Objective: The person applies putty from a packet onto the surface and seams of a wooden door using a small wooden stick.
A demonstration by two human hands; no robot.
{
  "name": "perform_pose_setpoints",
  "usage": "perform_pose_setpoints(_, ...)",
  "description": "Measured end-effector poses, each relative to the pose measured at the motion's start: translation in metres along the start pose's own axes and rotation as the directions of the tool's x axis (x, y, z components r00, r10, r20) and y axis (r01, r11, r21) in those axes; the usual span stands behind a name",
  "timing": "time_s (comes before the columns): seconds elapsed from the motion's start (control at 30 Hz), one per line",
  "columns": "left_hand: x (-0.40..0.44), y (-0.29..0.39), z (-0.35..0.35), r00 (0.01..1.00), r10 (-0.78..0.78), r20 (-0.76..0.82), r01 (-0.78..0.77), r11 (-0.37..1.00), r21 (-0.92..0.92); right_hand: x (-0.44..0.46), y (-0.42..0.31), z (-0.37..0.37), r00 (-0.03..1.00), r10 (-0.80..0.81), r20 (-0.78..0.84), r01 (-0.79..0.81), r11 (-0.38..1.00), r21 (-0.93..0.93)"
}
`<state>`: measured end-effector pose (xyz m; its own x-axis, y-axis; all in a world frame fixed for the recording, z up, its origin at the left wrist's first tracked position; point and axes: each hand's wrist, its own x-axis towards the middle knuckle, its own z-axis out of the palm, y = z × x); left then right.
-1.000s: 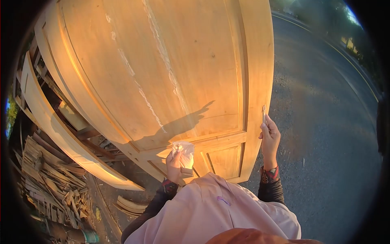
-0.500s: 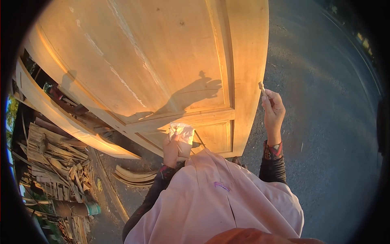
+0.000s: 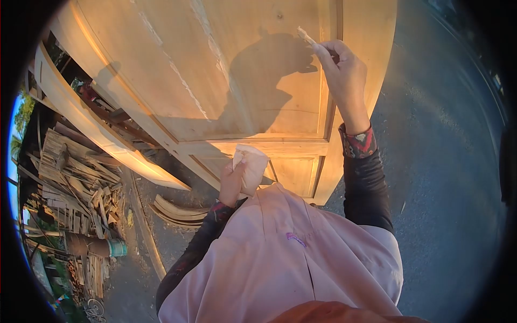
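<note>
A wooden panel door [image 3: 307,110] fills the upper middle of the view, with pale, rough streaks [image 3: 215,51] running along its panels. My right hand [image 3: 346,72] is above the door's right side, its thumb and fingers pinched on a small flat stick [image 3: 306,35] with pale material on it. Whether the stick touches the wood I cannot tell. Low in the middle, my left hand [image 3: 230,182] grips a crumpled pale packet [image 3: 255,168], perhaps paper or plastic, over the door's lower end. Its contents are hidden.
A curved wooden piece [image 3: 116,137] lies left of the door. Beyond it stands a heap of scrap wood [image 3: 75,172]. Bent wooden strips [image 3: 177,214] and a long plank [image 3: 144,229] rest on the ground. Grey paving [image 3: 441,177] stretches along the right.
My right hand has moved up and left with the stick, from beside the door's edge to above its panel. My left hand with the packet has shifted slightly up. The view has shifted.
</note>
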<state>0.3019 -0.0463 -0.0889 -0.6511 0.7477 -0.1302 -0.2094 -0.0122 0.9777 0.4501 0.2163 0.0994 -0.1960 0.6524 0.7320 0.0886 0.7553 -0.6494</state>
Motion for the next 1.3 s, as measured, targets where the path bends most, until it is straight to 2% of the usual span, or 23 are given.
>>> perform_pose_setpoints(0.1, 0.000, 0.010, -0.011, 1.000, 0.000, -0.013, 0.000, 1.000, -0.014, 0.022, -0.014, 0.023, 0.994, 0.096, 0.059, -0.096, 0.995, 0.006)
perform_pose_setpoints(0.2, 0.004, 0.012, -0.026, 0.998, 0.032, -0.053, -0.031, 0.999, 0.007, 0.033, -0.007, 0.039, 1.000, 0.008, 0.014, -0.007, 0.996, -0.086)
perform_pose_setpoints(0.3, 0.008, 0.014, -0.038, 0.999, -0.002, -0.048, 0.000, 0.999, -0.044, 0.035, -0.013, 0.039, 0.999, 0.035, 0.015, -0.031, 0.976, -0.217)
perform_pose_setpoints(0.4, 0.016, 0.014, -0.049, 0.998, -0.007, -0.063, 0.005, 0.999, -0.035, 0.031, -0.015, 0.036, 0.988, 0.148, -0.043, -0.153, 0.975, -0.162)
perform_pose_setpoints(0.5, 0.022, 0.015, -0.059, 0.999, 0.021, -0.044, -0.022, 0.999, -0.040, 0.024, -0.019, 0.040, 0.987, 0.125, -0.105, -0.149, 0.953, -0.264)
perform_pose_setpoints(0.6, 0.028, 0.009, -0.071, 0.998, 0.007, -0.058, -0.009, 0.999, -0.038, 0.025, -0.027, 0.032, 0.988, 0.138, -0.064, -0.152, 0.929, -0.337)
perform_pose_setpoints(0.7, 0.032, 0.008, -0.075, 0.999, 0.004, -0.032, -0.006, 0.997, -0.076, 0.024, -0.047, 0.040, 0.995, 0.074, -0.061, -0.091, 0.929, -0.359)
perform_pose_setpoints(0.97, 0.047, 0.010, -0.076, 0.999, 0.025, 0.040, -0.023, 0.999, -0.049, 0.011, -0.031, 0.044, 0.989, 0.089, -0.121, -0.139, 0.847, -0.513)
perform_pose_setpoints(1.1, 0.046, 0.012, -0.079, 0.998, 0.009, 0.058, -0.007, 0.999, -0.043, 0.020, -0.056, 0.050, 0.990, 0.059, -0.128, -0.116, 0.855, -0.505)
perform_pose_setpoints(1.3, 0.045, 0.010, -0.083, 0.998, 0.026, 0.058, -0.021, 0.996, -0.084, 0.008, -0.039, 0.055, 0.979, 0.107, -0.174, -0.184, 0.834, -0.521)
